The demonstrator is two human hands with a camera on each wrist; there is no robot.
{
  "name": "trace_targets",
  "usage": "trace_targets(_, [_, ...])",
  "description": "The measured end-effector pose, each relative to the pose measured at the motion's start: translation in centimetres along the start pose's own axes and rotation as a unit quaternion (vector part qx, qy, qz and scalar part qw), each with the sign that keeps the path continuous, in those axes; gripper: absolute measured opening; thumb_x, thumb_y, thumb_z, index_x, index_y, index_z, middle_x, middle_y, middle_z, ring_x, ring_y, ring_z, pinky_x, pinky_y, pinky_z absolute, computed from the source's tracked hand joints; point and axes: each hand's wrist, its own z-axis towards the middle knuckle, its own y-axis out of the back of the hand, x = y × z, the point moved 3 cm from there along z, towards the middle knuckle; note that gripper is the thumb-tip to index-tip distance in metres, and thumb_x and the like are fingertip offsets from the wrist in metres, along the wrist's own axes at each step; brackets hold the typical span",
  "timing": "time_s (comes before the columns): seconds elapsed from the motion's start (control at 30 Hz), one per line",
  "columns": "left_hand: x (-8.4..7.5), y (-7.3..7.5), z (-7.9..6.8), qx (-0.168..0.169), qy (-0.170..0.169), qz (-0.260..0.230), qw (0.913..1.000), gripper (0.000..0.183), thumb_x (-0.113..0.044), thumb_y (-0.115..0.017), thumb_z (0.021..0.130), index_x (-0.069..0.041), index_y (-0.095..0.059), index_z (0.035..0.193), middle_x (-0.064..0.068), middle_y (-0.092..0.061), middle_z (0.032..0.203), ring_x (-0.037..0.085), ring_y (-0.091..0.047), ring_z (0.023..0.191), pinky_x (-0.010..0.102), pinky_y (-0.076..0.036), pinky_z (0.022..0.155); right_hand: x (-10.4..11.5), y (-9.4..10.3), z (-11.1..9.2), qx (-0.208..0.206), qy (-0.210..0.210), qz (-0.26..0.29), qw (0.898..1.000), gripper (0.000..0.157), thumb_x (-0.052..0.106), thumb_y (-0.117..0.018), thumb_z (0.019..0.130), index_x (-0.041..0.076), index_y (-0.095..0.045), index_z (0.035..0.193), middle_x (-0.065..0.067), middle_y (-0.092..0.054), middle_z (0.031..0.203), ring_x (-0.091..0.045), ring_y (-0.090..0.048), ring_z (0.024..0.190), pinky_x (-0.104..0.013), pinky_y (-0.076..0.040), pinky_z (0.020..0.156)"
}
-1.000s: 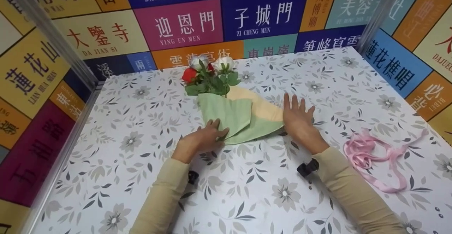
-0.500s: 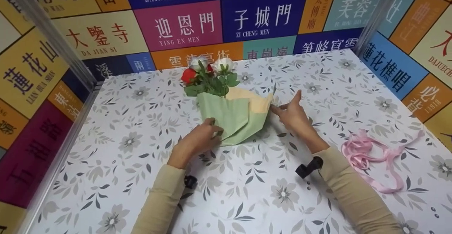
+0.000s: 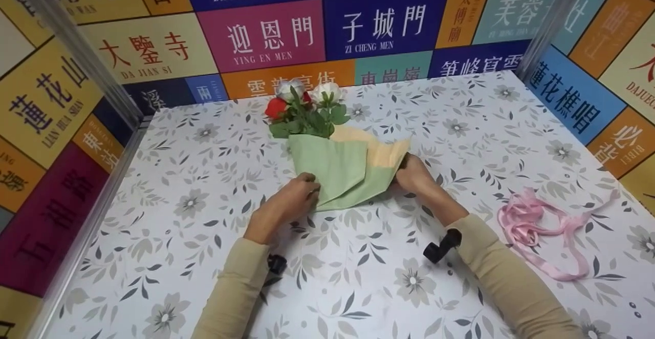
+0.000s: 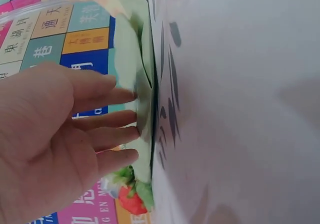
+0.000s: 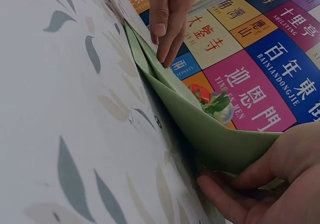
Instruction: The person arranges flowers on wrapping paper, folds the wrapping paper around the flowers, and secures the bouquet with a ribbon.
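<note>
A sheet of wrapping paper (image 3: pixel 330 162), green outside and peach inside, lies partly folded around a bunch of roses. A red rose (image 3: pixel 276 108), white roses (image 3: pixel 326 93) and green leaves (image 3: pixel 307 124) stick out beyond its far edge. My left hand (image 3: pixel 289 198) rests against the folded left side; in the left wrist view its fingers (image 4: pixel 117 134) are nearly straight and touch the paper. My right hand (image 3: pixel 417 175) pinches the raised right edge, thumb above and fingers beneath, as the right wrist view shows. The stems are hidden inside the paper.
A loose heap of pink ribbon (image 3: pixel 522 226) lies on the right, beside the right forearm. The table (image 3: pixel 204 267) has a white floral covering. Panels with printed lettering (image 3: pixel 261 34) stand along the back and both sides.
My right hand went from lying flat at the paper's right edge to gripping that edge, which now stands raised and turned inward. The left hand stays near its place; the roses have not moved.
</note>
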Motion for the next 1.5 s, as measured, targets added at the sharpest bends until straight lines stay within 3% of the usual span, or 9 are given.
trace_targets(0.13, [-0.3,0.1,-0.3,0.048,0.024,0.015,0.9984,0.033,-0.009,-0.051,0.103,0.004,-0.059,0.132,0.029,-0.038,0.153,0.046,-0.043,0.139,0.058,-0.037,0.114,0.4,-0.5,0.1,-0.009,0.031,-0.012,0.999,0.052,-0.002,-0.045,0.091,-0.002,-0.051,0.142,-0.022,-0.057,0.141,-0.028,-0.051,0.124,-0.041,-0.041,0.112])
trace_targets(0.23, [-0.5,0.1,-0.5,0.061,0.060,0.016,0.9962,0.040,-0.012,-0.050,0.104,-0.001,-0.054,0.142,0.035,-0.028,0.155,0.045,-0.047,0.135,0.055,-0.042,0.110,1.1,-1.2,0.2,0.000,0.038,0.021,0.999,0.049,0.000,-0.050,0.093,0.002,-0.053,0.142,-0.019,-0.058,0.139,-0.028,-0.060,0.115,-0.035,-0.052,0.097])
trace_targets(0.37, [-0.6,0.3,-0.5,0.043,0.079,0.024,0.9957,0.036,-0.012,-0.052,0.103,-0.008,-0.060,0.138,0.035,-0.039,0.135,0.038,-0.057,0.104,0.049,-0.053,0.085,2.2,-2.2,0.3,0.013,0.041,0.099,0.994,0.053,-0.005,-0.052,0.094,0.004,-0.049,0.146,-0.018,-0.054,0.141,-0.028,-0.064,0.111,-0.032,-0.059,0.086])
trace_targets(0.53, [-0.8,0.6,-0.6,0.054,0.056,0.028,0.9966,0.038,-0.012,-0.056,0.100,-0.007,-0.059,0.138,0.026,-0.053,0.122,0.035,-0.056,0.100,0.050,-0.051,0.086,3.6,-3.3,0.2,0.005,0.063,0.153,0.986,0.061,-0.017,-0.048,0.088,0.002,-0.046,0.146,-0.019,-0.050,0.143,-0.032,-0.062,0.121,-0.043,-0.056,0.096])
trace_targets(0.77, [-2.0,1.1,-1.4,0.101,0.037,0.045,0.9932,0.007,-0.009,-0.063,0.095,-0.004,-0.065,0.101,0.018,-0.057,0.118,0.030,-0.057,0.097,0.044,-0.052,0.086,5.4,-5.2,0.1,0.020,0.141,0.162,0.976,0.061,-0.022,-0.048,0.086,-0.004,-0.045,0.144,-0.026,-0.049,0.143,-0.041,-0.058,0.126,-0.040,-0.054,0.098])
trace_targets(0.97, [-4.2,3.2,-3.0,0.162,0.071,0.036,0.9835,0.033,-0.026,-0.069,0.094,-0.014,-0.056,0.067,-0.005,-0.047,0.066,0.012,-0.045,0.061,0.028,-0.040,0.058,6.0,-6.8,0.4,0.050,0.157,0.067,0.984,0.044,-0.013,-0.057,0.087,0.000,-0.062,0.129,-0.018,-0.065,0.132,-0.033,-0.061,0.126,-0.038,-0.052,0.104])
trace_targets(1.1, [-5.2,4.3,-3.4,0.119,0.049,0.037,0.9910,0.033,-0.030,-0.066,0.096,-0.014,-0.059,0.069,-0.005,-0.048,0.062,0.012,-0.046,0.059,0.028,-0.039,0.056,6.2,-7.7,0.7,0.069,0.152,0.023,0.986,0.040,-0.009,-0.058,0.091,0.003,-0.065,0.128,-0.015,-0.065,0.133,-0.032,-0.061,0.126,-0.038,-0.052,0.104])
trace_targets(1.3, [-4.6,3.6,-2.4,0.031,0.097,0.039,0.9940,0.027,-0.031,-0.065,0.097,-0.006,-0.072,0.090,0.014,-0.069,0.097,0.031,-0.065,0.089,0.046,-0.052,0.075,6.0,-8.9,1.2,0.076,0.176,-0.017,0.981,0.039,-0.010,-0.050,0.091,-0.001,-0.065,0.127,-0.018,-0.067,0.130,-0.033,-0.061,0.126,-0.041,-0.047,0.109])
trace_targets(1.5, [-3.2,1.6,-0.3,0.023,0.097,0.033,0.9944,0.026,-0.025,-0.065,0.097,0.000,-0.069,0.092,0.021,-0.066,0.102,0.035,-0.062,0.097,0.047,-0.052,0.084,5.6,-9.5,1.4,0.116,0.184,-0.028,0.976,0.049,-0.011,-0.043,0.089,-0.001,-0.058,0.135,-0.018,-0.066,0.132,-0.032,-0.057,0.131,-0.043,-0.039,0.117])
